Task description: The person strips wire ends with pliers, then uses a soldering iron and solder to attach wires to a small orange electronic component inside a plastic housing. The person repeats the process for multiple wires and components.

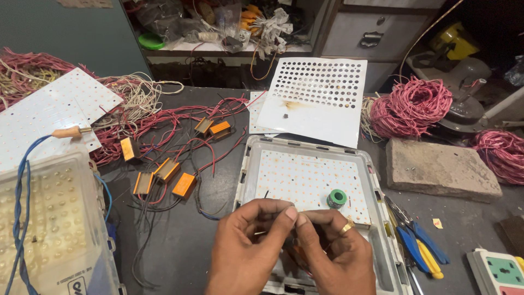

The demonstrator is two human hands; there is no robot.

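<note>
Both hands pinch together over tray, hiding what they hold

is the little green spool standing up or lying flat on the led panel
Lying flat: the green spool rests on one flange on the LED panel, its centre hole facing up toward the camera, just beyond the right hand.

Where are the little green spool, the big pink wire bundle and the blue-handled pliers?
green spool point(337, 198): head view, on its green rim.
pink wire bundle point(410, 106): head view, middle of the coil.
blue-handled pliers point(419, 241): head view, on a blue handle.
</note>
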